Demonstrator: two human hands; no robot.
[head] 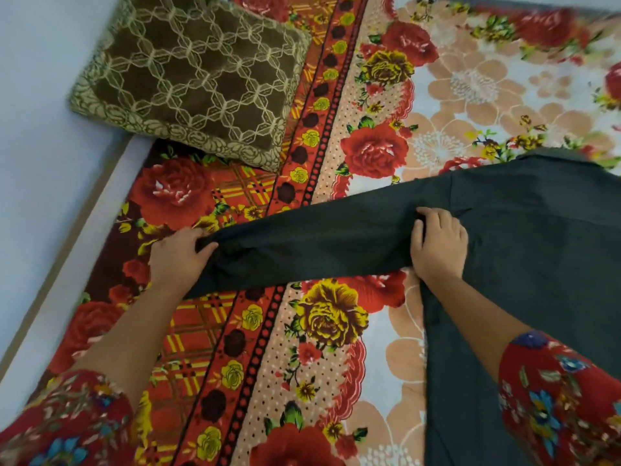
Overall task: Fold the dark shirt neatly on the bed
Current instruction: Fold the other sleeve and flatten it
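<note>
The dark shirt (537, 250) lies spread on the floral bedsheet (336, 331), its body at the right and one long sleeve stretched out to the left. My left hand (178, 257) grips the cuff end of that sleeve, thumb over the cloth. My right hand (438, 245) rests where the sleeve meets the body, its fingers curled into the fabric and pinching a fold. The collar shows at the upper right edge. Part of the shirt's body runs out of the frame at the right.
A brown cushion (188, 79) with a gold lattice pattern lies at the upper left of the bed. The bed's left edge (67, 257) borders a pale wall. Open bedsheet stretches above and below the sleeve.
</note>
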